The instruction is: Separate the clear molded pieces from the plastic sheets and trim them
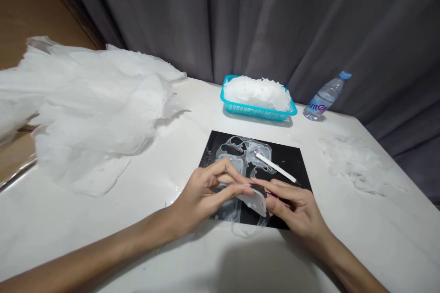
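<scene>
A black mat [292, 160] lies on the white table in front of me, with a clear plastic film sheet [237, 146] full of cut-out holes spread over it. My left hand [206, 190] and my right hand [292, 203] meet at the mat's near edge. Both pinch a small translucent film piece [256, 201] with their fingertips. A thin white stick-like tool [275, 167] rests on the mat just beyond my right hand, untouched.
A teal basket [256, 111] heaped with white film pieces stands behind the mat. A plastic water bottle [325, 97] lies next to it on the right. A big pile of translucent sheets [89, 105] covers the left; loose scraps [357, 162] lie on the right. A grey curtain hangs behind.
</scene>
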`<state>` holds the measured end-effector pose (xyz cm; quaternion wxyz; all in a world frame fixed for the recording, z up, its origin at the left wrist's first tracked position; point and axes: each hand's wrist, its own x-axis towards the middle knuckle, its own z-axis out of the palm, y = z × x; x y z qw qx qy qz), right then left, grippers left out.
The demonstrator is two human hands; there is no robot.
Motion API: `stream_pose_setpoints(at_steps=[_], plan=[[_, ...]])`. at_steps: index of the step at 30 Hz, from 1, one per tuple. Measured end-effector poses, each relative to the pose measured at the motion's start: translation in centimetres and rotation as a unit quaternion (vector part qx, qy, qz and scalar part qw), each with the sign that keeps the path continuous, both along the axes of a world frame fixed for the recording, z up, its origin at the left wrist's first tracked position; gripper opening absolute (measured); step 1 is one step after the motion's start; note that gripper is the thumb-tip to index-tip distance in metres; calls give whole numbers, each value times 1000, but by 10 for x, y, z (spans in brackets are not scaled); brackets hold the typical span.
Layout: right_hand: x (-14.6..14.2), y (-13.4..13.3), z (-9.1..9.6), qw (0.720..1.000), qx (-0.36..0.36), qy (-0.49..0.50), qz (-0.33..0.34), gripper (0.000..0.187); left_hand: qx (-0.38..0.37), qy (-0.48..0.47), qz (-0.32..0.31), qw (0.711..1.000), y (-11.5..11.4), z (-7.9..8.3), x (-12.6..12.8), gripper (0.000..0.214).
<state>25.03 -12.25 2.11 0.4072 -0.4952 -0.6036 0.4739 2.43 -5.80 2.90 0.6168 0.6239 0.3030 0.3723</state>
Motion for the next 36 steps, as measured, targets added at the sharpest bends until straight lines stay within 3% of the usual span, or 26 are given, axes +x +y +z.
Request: stream_pose_setpoints(at_steps=[24, 30, 36], plan=[[-3, 2, -1, 1000, 8, 19, -12, 33, 26, 15, -7, 1000, 0, -4, 0, 9], [12, 11, -8, 995, -14, 4, -104, 42, -12, 7, -21, 1000, 1, -2, 2, 14], [41, 28, -15, 977, 27, -80, -197, 47, 13, 54, 2, 998, 2, 1, 2, 16]])
